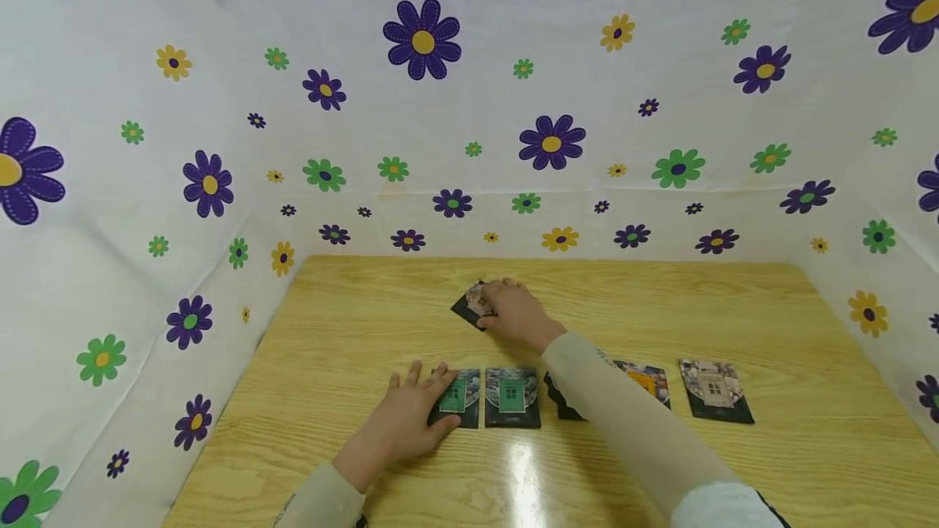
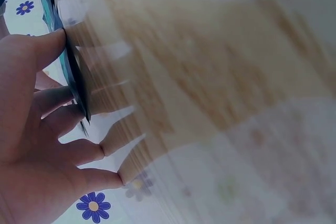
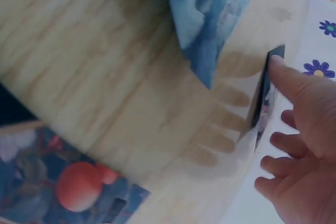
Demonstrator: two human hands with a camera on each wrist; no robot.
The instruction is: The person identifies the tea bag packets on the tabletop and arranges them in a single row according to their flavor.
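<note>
My left hand [image 1: 411, 414] rests fingers spread on the leftmost flat sachet [image 1: 469, 398], which has a green label and a dark lower edge. In the left wrist view, the thumb and nearer fingers [image 2: 60, 116] lie against that sachet [image 2: 77, 80], seen edge-on. Farther back, my right hand [image 1: 517, 312] holds a tilted dark sachet [image 1: 469, 306] with a pinkish pattern, its thumb at the near edge. From the right wrist, this sachet [image 3: 263, 95] appears edge-on between thumb and fingers. Part of it is hidden under the hand.
Beside the left sachet lies another green-labelled sachet [image 1: 512, 398]. A dark sachet [image 1: 565, 404] and an orange-labelled one [image 1: 649, 380] are partly covered by the right forearm. A beige-labelled sachet [image 1: 715, 391] ends the row. Flower-printed cloth [image 1: 469, 104] walls the wooden table [image 1: 367, 308].
</note>
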